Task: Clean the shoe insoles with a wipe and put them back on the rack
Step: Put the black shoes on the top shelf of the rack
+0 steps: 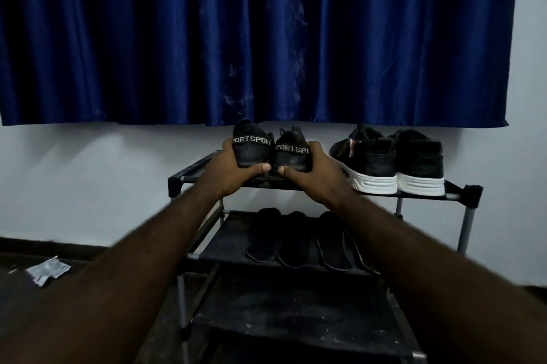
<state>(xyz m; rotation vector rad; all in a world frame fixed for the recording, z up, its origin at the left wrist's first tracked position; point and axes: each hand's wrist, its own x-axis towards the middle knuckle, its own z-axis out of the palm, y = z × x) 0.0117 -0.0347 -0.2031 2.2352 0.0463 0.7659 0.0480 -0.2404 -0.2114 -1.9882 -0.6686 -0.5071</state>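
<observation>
Top shelf of rack (461, 194): left hand (229, 169) grips left SPORT sneaker (251, 144) by heel, right hand (315, 169) grips right SPORT sneaker (291, 149). Insoles (296, 239) lie on middle shelf.

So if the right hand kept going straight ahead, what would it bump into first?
The right hand grips the heel of a black SPORT shoe, so that is first. Pushed on along the top shelf, shoe and hand would likely reach the white wall below the blue curtain; depth is unclear.

On the rack (176, 181), white-soled shoes (387, 162) block the top shelf's right; its left end lies open.
</observation>
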